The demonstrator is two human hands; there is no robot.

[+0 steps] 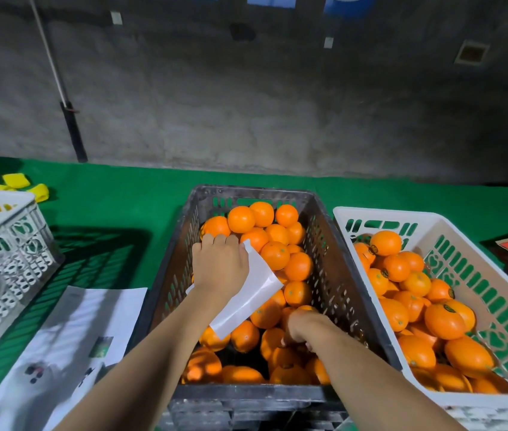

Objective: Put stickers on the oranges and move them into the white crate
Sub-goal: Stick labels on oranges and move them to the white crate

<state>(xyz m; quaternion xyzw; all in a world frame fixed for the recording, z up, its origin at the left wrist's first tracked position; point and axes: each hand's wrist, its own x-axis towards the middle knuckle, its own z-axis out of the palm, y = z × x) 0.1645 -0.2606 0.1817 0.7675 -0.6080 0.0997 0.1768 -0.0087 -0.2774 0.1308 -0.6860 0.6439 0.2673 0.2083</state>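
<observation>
Currently head view: left hand (220, 265) gripping white sticker sheet (248, 295) over black crate (344, 275); right hand (300, 326) curled down among unstickered oranges (272, 253), hold unclear. White crate (433, 216) just right. Risks: sheet creasing, orange slipping mid-transfer.

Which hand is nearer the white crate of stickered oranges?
Right. The right hand reaches into the dark crate beside the white crate; the left hand is farther left.

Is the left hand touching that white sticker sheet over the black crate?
Touching. The head view shows the left hand gripping the white sticker sheet, with the sheet emerging from under its fingers.
</observation>
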